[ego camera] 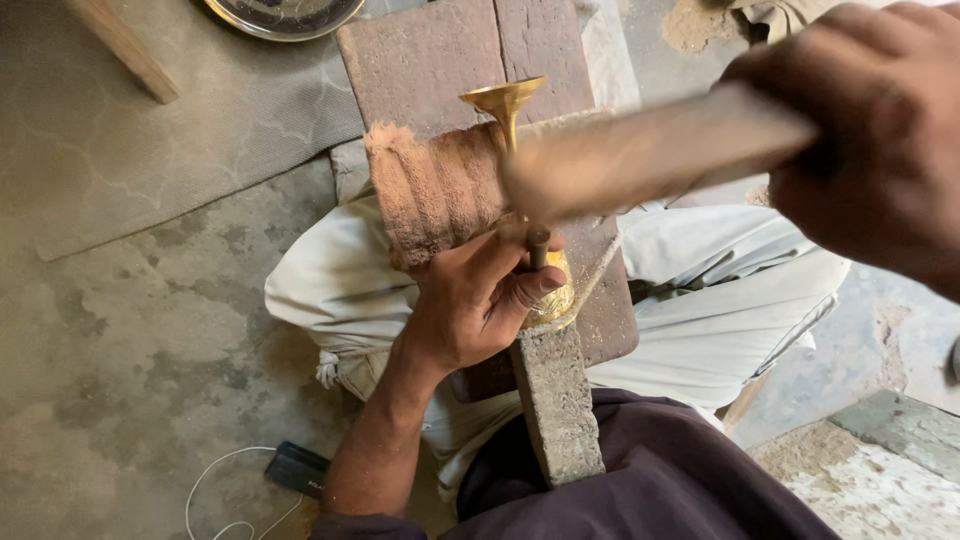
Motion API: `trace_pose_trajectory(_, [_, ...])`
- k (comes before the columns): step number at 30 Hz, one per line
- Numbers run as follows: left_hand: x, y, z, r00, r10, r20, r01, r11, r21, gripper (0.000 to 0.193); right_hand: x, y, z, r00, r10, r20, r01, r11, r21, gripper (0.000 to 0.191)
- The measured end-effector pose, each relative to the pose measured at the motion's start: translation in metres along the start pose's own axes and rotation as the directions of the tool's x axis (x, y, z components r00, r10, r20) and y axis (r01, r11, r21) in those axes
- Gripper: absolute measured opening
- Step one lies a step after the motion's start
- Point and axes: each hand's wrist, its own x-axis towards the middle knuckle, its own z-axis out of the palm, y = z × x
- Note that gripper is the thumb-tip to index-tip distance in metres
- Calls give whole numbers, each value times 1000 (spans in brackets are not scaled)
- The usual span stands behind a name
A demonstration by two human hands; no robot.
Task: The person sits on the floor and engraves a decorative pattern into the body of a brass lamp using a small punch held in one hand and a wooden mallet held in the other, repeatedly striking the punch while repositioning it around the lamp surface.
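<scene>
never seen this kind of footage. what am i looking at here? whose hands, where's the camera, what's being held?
There is no machine: a person works with two bare hands, and one camera on their head looks down at their lap and the floor.

The person sits on a concrete floor with a reddish wooden board resting over their legs. The left hand grips a small brass goblet-shaped piece by its lower end, flared cup pointing away. The right hand holds a long flat tool laid across the brass piece; it is blurred, so I cannot tell exactly what kind. A grey stone bar runs from under the left hand toward the body.

On the floor: a metal dish at the top edge, and a dark small device with a white cable.
</scene>
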Motion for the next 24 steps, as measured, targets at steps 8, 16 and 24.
trace_pose_trajectory(8, [-1, -6, 0, 1000, 30, 10, -30, 1000, -10, 30, 0, -1, 4, 992, 117, 54, -125, 975, 183, 39])
trace_pose_trajectory(16, [1, 1, -5, 1000, 8, 20, -7, 998, -58, 31, -3, -4, 7, 993, 117, -21, -98, 909, 406, 23])
trace_pose_trajectory(24, [-1, -3, -3, 1000, 10, 25, -8, 997, -79, 30, 1, -16, -7, 957, 271, 106, -291, 895, 339, 25])
